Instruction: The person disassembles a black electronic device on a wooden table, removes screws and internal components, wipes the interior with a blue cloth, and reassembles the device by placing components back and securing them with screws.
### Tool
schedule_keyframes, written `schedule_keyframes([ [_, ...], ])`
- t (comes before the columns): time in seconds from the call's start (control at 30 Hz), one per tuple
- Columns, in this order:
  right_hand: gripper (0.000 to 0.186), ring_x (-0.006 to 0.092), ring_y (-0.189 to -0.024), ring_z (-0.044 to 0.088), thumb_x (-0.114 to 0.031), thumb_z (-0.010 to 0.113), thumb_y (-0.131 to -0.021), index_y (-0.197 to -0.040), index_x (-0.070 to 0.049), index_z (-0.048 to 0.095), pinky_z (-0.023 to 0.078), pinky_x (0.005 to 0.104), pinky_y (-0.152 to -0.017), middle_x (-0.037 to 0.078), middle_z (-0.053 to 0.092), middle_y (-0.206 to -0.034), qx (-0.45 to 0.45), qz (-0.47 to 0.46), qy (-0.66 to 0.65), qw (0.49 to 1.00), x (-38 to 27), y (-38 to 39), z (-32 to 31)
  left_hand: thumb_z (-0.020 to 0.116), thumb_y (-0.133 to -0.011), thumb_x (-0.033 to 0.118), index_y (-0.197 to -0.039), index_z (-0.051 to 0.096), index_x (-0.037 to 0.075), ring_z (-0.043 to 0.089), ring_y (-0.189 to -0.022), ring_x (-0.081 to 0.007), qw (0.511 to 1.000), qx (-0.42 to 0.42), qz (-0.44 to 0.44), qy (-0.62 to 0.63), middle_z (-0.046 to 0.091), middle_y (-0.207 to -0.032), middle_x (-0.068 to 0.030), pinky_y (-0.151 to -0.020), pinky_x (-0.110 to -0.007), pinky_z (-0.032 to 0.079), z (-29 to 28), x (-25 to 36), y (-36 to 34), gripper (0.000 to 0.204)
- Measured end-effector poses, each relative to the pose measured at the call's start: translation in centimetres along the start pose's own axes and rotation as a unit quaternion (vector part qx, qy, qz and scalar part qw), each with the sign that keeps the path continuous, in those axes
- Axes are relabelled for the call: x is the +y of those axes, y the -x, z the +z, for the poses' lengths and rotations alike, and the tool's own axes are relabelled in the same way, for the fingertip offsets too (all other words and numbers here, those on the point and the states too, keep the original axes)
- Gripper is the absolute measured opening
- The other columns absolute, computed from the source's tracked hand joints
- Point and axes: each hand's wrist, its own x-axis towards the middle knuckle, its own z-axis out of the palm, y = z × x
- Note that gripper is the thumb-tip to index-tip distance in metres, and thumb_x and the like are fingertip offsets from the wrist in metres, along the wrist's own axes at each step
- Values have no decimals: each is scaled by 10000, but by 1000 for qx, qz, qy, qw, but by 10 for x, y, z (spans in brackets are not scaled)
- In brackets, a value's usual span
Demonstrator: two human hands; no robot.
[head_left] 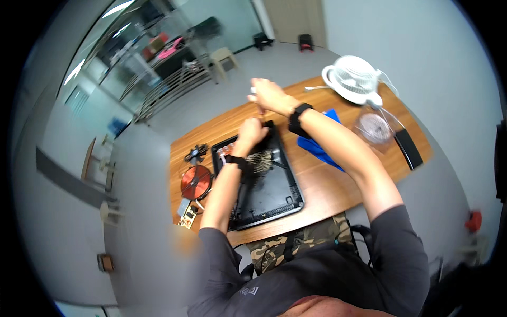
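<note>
A black plastic appliance casing [264,198] lies on the wooden table in front of me, its hollow side up. My left hand [252,132] is closed at its far edge, the fingers partly hidden and blurred. Just above and to the right, my right hand [270,98] is raised and wrapped round what looks like a screwdriver [262,115], its shaft pointing down toward the casing's far edge. Inside the casing, a heap of small brass-coloured pieces [260,162] lies beside my left wrist. Some small reddish parts [227,150] sit near the casing's left side.
Left of the casing are a copper coil [196,183], a small black fan [196,153] and a circuit board [188,216]. Blue cloth [319,150] lies under my right forearm. Farther right stand a white fan [355,79], a clear round container [374,128] and a black flat object [409,149].
</note>
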Motion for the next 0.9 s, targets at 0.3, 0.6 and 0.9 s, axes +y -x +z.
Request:
schedule_keyframes([
  [0.3, 392, 453, -947, 691, -267, 731, -914, -1007, 78, 570, 564, 482, -806, 291, 695, -958, 32, -26, 59, 997, 3, 6, -11, 677, -777, 148, -916, 746, 3, 727, -905, -388, 995, 60, -77, 6, 739, -912, -225, -822, -482, 584, 18, 26, -11, 213],
  [0.6, 416, 443, -864, 684, -332, 749, -901, -1011, 44, 611, 537, 477, -765, 271, 691, -903, 111, -40, 41, 992, -16, 1, -30, 639, -807, 108, -798, 747, 26, 733, -854, -372, 984, 179, -14, -23, 726, -834, -215, -727, -472, 587, 1, 22, -8, 137],
  [0.9, 449, 366, -789, 715, -371, 693, -908, -1008, 61, 617, 543, 431, -734, 245, 699, -806, 139, 11, 14, 990, -30, -7, -37, 627, -859, 77, -928, 753, 9, 721, -979, -381, 979, 71, -179, -75, 733, -1017, -230, -818, -475, 594, -70, -132, 62, 160],
])
